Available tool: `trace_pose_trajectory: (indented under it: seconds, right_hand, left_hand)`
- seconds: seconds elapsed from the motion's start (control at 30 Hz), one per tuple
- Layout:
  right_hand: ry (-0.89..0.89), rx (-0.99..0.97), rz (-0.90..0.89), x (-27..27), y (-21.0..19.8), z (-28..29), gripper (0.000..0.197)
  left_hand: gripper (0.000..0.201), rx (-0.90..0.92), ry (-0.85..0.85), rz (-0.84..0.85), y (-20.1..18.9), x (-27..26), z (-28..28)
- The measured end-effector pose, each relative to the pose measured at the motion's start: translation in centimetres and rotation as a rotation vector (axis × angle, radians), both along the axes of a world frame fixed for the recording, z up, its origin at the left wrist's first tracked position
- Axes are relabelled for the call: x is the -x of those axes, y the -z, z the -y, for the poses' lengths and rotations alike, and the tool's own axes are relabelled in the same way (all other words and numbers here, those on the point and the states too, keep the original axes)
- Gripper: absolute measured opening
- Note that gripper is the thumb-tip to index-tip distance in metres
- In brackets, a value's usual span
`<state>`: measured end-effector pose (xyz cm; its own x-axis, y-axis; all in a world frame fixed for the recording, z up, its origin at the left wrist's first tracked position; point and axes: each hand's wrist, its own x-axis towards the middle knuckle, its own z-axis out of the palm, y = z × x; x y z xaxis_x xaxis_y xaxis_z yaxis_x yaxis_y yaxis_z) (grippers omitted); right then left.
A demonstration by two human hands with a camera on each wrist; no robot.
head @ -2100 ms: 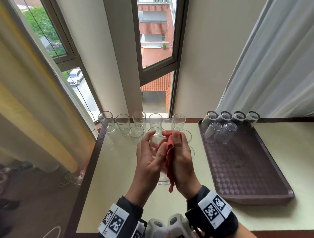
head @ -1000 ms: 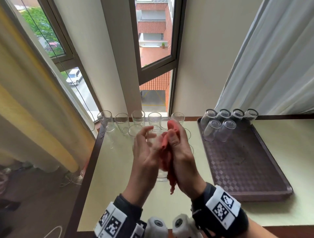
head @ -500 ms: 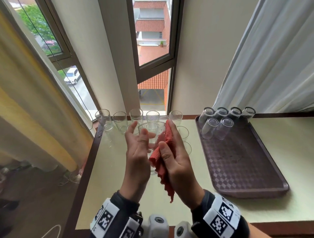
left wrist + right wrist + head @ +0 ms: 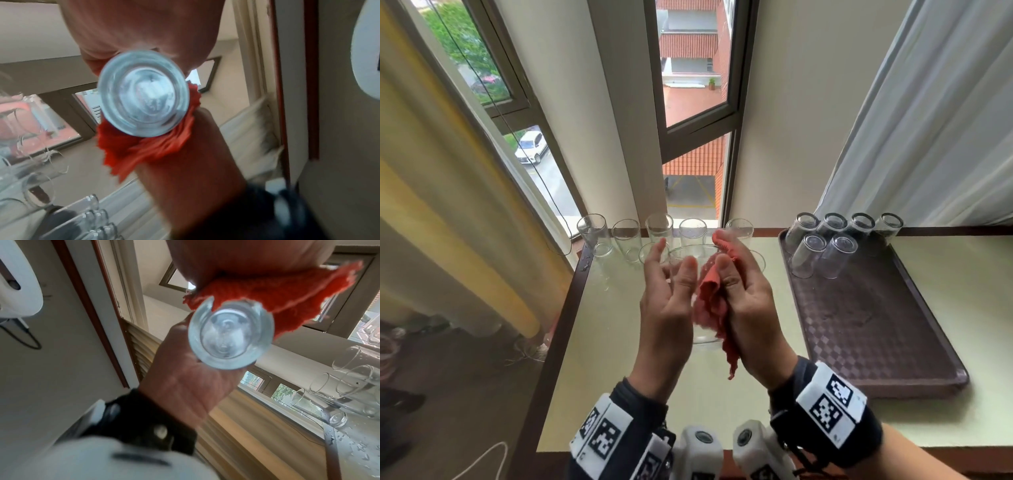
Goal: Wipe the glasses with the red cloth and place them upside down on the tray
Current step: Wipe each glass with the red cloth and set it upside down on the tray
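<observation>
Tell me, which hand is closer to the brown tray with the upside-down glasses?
The right hand. It holds the red cloth against the clear drinking glass, on the side toward the brown checkered tray. The left hand is on the glass's far side.

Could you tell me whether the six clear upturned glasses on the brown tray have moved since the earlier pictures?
No: the six clear upturned glasses sit in the same far left corner of the brown tray.
</observation>
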<state>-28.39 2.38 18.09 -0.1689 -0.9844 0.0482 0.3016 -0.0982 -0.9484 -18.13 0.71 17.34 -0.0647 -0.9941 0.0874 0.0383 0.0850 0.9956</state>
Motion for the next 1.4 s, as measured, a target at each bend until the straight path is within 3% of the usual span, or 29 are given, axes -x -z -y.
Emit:
trace_pose_trajectory:
  seconds: [0.1, 0.2, 0.37, 0.53, 0.63, 0.77, 0.87, 0.97, 1.03, 1.17, 1.27, 1.4]
  right_hand:
    - [-0.005, 0.058, -0.181, -0.2, 1.3, -0.7, 0.056]
    - [-0.016, 0.068, -0.166, -0.3, 1.3, -0.9, 0.063]
    - [-0.058, 0.008, 0.079, 0.6, -1.4, 0.7, 0.049]
    - [-0.064, -0.025, 0.188, 1.1, -2.4, 2.1, 0.064]
    - [0.011, 0.000, 0.049, 0.2, -1.9, 2.0, 0.072]
    - [0.071, 0.096, -0.306, -0.5, 0.4, 1.3, 0.071]
    - [0.024, 0.131, -0.426, -0.6, 1.5, 0.3, 0.073]
    - [0.001, 0.145, -0.340, -0.3, 0.9, 0.3, 0.071]
    - [0.000, 0.113, -0.210, -0.1, -0.3, 0.9, 0.056]
    - [-0.015, 0.008, 0.041, 0.1, -2.3, 1.5, 0.054]
    - [-0.031, 0.031, 0.027, 0.0, -2.1, 1.2, 0.052]
    - [0.053, 0.120, -0.181, -0.2, -0.8, 0.6, 0.048]
  left_hand:
    - [0.047, -0.115, 0.024, -0.146, -0.7, -0.4, 0.3]
    - [0.049, -0.138, 0.077, -0.156, -0.7, -0.4, 0.6]
    - [0.051, 0.088, 0.073, 0.129, -0.1, 0.0, 0.7]
    - [0.067, 0.182, 0.053, 0.218, -0.2, 0.3, 0.6]
    - [0.061, 0.149, 0.043, 0.170, -0.7, 0.4, 0.7]
    - [0.041, 0.049, 0.028, -0.043, -1.4, 0.0, 1.1]
    - [0.044, -0.044, 0.057, -0.185, -1.6, -0.4, 1.1]
    - [0.035, 0.005, 0.058, -0.160, -1.3, -0.2, 0.7]
    - [0.032, 0.101, 0.042, -0.058, -0.9, 0.0, 0.2]
    - [0.046, 0.231, 0.028, 0.141, -0.5, 0.6, -0.7]
    - [0.052, 0.203, 0.007, 0.129, -0.8, 0.5, -0.7]
    - [0.057, 0.152, -0.022, 0.039, -0.6, 0.2, -0.5]
